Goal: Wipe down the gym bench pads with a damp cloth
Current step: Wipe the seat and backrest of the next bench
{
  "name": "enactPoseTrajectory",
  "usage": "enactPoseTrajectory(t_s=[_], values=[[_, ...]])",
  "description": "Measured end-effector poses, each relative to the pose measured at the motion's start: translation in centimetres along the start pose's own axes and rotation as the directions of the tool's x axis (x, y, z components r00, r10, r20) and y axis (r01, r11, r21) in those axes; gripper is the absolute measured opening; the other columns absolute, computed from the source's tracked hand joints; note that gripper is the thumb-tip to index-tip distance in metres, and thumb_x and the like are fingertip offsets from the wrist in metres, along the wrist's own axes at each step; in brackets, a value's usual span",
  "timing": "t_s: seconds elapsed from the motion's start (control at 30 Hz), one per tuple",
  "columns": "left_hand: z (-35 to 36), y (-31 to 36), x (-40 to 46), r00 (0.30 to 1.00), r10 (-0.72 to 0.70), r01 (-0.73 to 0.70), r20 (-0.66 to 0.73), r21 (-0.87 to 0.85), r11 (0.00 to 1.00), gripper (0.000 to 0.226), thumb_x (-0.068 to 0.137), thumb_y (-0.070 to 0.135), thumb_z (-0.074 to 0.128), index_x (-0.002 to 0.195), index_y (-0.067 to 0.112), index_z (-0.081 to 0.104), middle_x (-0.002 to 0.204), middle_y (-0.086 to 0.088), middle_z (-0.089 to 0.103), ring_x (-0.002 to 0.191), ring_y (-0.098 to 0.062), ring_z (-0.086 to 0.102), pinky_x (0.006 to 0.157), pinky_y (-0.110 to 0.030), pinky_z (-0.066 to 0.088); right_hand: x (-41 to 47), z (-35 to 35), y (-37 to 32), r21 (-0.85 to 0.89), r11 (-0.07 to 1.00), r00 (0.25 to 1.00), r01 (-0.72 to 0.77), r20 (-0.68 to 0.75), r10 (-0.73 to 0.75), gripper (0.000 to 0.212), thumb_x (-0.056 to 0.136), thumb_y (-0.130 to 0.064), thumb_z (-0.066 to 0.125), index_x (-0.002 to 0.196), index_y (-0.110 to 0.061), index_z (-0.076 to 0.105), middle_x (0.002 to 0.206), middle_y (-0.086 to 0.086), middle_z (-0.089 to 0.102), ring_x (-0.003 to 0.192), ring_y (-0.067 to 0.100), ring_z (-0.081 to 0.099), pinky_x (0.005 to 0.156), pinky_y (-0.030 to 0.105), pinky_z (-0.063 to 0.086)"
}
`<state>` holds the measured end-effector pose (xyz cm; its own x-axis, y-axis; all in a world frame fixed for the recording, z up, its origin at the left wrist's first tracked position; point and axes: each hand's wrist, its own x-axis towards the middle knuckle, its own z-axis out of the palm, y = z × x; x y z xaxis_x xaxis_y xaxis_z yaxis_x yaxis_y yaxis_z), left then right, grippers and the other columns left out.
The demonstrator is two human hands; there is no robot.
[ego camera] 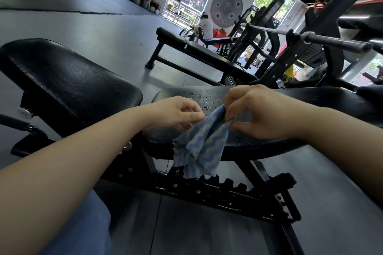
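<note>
A blue and white wavy-striped cloth hangs bunched over the near edge of the black bench back pad. My right hand pinches the cloth's top between thumb and fingers. My left hand grips the cloth's left edge with its fingertips. Water droplets dot the back pad just beyond my hands. The black seat pad lies to the left, apart from both hands, with a gap between the two pads.
The bench's black steel frame with its notched adjuster runs below the pads. A second bench stands behind, with a barbell on racks at right. A person sits far back. Grey floor stretches to the left.
</note>
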<state>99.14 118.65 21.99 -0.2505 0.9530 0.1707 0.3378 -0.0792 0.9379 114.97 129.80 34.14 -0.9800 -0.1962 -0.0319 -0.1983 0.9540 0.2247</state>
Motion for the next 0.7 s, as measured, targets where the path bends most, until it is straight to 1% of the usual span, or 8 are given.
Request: enactPoseTrajectory(t_s=[0.07,0.2,0.33,0.43,0.5,0.57,0.63,0.7], values=[[-0.2,0.2,-0.2,1.000,0.024,-0.024,-0.003,0.052,0.998,0.003,0.085,0.017,0.065,0.083,0.018,0.065,0.065,0.015,0.065,0.061,0.002,0.056,0.062,-0.012,0.046,0.1,0.0,0.1,0.018,1.000,1.000,-0.021,-0.005,0.021,0.007,0.078,-0.021,0.075,0.083,-0.016,0.074,0.091,-0.006,0.059,0.079,0.009,0.056,0.072,0.016,0.043],[0.4,0.4,0.0,0.994,0.075,-0.063,-0.078,0.150,0.987,0.014,0.088,0.010,0.061,0.078,0.019,0.061,0.053,0.015,0.058,0.047,0.007,0.048,0.056,-0.008,0.041,0.5,0.1,0.2,0.027,0.999,1.000,-0.018,0.002,0.018,0.009,0.079,-0.022,0.074,0.085,-0.016,0.075,0.088,-0.008,0.058,0.079,0.008,0.056,0.072,0.015,0.043],[0.7,0.3,0.2,0.971,0.151,-0.099,-0.184,0.264,0.959,0.017,0.092,0.013,0.057,0.081,0.026,0.061,0.079,0.007,0.061,0.069,-0.002,0.054,0.065,-0.011,0.044,0.6,0.1,0.4,0.014,1.000,1.000,-0.012,-0.006,0.012,0.007,0.081,-0.020,0.073,0.086,-0.015,0.074,0.083,-0.012,0.054,0.075,0.005,0.053,0.069,0.009,0.040],[1.0,0.5,0.1,0.985,0.120,-0.100,-0.124,0.152,0.983,0.010,0.095,0.022,0.050,0.090,0.025,0.058,0.082,0.004,0.060,0.072,-0.007,0.053,0.072,-0.017,0.045,0.8,0.3,0.6,-0.006,1.000,0.999,-0.002,-0.048,0.002,0.006,0.080,-0.015,0.073,0.086,-0.014,0.074,0.080,-0.014,0.051,0.071,0.001,0.048,0.071,0.003,0.037],[1.3,0.4,0.0,0.992,0.097,-0.089,-0.086,0.090,0.992,0.008,0.094,0.028,0.050,0.088,0.025,0.053,0.081,0.002,0.059,0.071,-0.008,0.052,0.074,-0.021,0.044,0.8,0.3,0.7,-0.022,1.000,0.997,-0.019,-0.072,0.017,0.007,0.079,-0.013,0.074,0.086,-0.014,0.074,0.080,-0.012,0.052,0.071,0.002,0.048,0.071,0.003,0.036],[1.4,0.2,0.0,0.994,0.092,-0.082,-0.066,0.148,0.986,0.008,0.090,0.027,0.057,0.084,0.022,0.057,0.080,0.003,0.062,0.069,-0.004,0.055,0.072,-0.015,0.044,0.8,0.3,0.8,-0.040,0.999,0.996,-0.030,-0.084,0.027,0.007,0.079,-0.014,0.074,0.087,-0.014,0.075,0.080,-0.010,0.053,0.071,0.004,0.049,0.067,0.005,0.037],[1.3,0.0,0.1,0.994,0.089,-0.067,-0.069,0.270,0.961,0.007,0.089,0.022,0.061,0.083,0.019,0.064,0.091,0.003,0.069,0.083,-0.006,0.062,0.082,-0.018,0.048,0.9,0.4,0.8,-0.039,0.999,0.996,-0.029,-0.085,0.025,0.007,0.080,-0.015,0.074,0.087,-0.014,0.075,0.080,-0.011,0.052,0.071,0.004,0.049,0.066,0.007,0.035],[0.9,0.2,0.3,0.978,0.140,-0.081,-0.157,0.330,0.940,0.013,0.085,0.015,0.066,0.073,0.020,0.064,0.105,0.002,0.068,0.097,-0.010,0.062,0.089,-0.022,0.047,0.8,0.4,0.7,-0.015,0.999,0.997,-0.039,-0.069,0.038,0.008,0.080,-0.020,0.073,0.087,-0.016,0.075,0.079,-0.012,0.053,0.072,0.003,0.050,0.066,0.012,0.039]])
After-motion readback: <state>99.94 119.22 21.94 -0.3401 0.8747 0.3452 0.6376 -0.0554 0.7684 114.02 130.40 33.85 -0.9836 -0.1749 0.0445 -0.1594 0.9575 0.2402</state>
